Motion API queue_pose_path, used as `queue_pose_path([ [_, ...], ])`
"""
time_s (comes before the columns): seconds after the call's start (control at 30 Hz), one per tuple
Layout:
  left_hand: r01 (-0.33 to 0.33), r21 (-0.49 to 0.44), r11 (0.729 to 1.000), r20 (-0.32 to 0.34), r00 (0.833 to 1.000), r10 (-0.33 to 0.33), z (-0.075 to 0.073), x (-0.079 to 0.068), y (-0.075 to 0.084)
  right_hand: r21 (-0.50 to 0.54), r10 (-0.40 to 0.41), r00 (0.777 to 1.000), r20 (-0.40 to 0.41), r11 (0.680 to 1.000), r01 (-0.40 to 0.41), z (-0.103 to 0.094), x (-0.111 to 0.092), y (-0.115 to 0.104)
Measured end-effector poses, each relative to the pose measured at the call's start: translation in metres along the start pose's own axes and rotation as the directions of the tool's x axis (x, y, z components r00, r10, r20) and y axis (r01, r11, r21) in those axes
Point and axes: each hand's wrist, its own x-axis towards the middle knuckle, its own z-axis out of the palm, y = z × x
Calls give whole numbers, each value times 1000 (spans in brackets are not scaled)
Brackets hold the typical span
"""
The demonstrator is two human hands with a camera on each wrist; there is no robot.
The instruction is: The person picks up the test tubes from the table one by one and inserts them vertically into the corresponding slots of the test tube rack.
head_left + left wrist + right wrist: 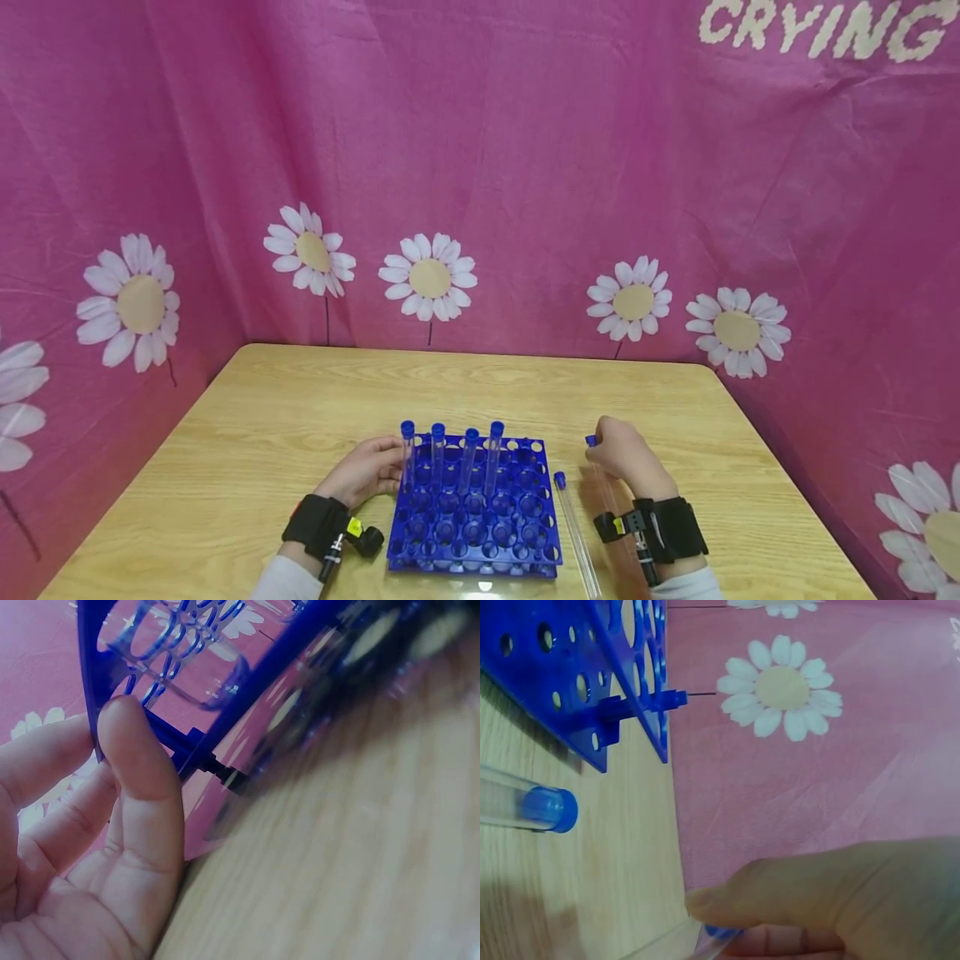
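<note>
A blue plastic test tube rack (472, 552) stands at the front middle of the table. Several clear test tubes with blue caps (471, 435) stand upright in its back row. My left hand (366, 472) grips the rack's left side, thumb and fingers on its edge (91, 675) in the left wrist view. To the right of the rack, my right hand (628, 457) pinches another test tube (671, 941) near its blue cap (592, 440). Between rack and right hand, one capped test tube (576, 529) lies on the table.
The wooden table (300, 392) has rounded far corners. A pink curtain (525, 167) printed with white daisies hangs behind it and along both sides. Black straps with small cameras sit on both wrists.
</note>
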Motion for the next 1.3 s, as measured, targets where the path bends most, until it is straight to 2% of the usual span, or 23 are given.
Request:
queue_pose_path([
  [0.2,-1,-6,1000,1,1000,1,1,0,0,30,-42,994,-102,999,45,-6,-5,-8],
  [0.33,-3,-5,1000,3,1000,3,1,1,-1,31,-103,975,-196,993,111,-10,-8,-10],
  [0.53,-7,-1,1000,1,1000,7,0,1,0,32,-177,916,-361,979,202,-17,-12,-21],
  [0.77,-6,3,1000,0,1000,6,0,0,-1,73,-208,851,-482,959,276,-21,-23,-35],
  [1.0,-5,2,1000,2,1000,5,-1,0,-1,53,-287,755,-589,919,391,-19,-35,-51],
  [1.1,-8,3,1000,1,1000,8,-1,0,-1,48,-318,722,-614,898,436,-17,-38,-58],
  [1.2,-12,3,1000,-1,1000,12,0,0,-1,56,-334,704,-627,882,469,-15,-41,-64],
  [1.3,-13,3,1000,1,1000,13,0,-1,0,73,-343,699,-628,868,491,-12,-45,-70],
])
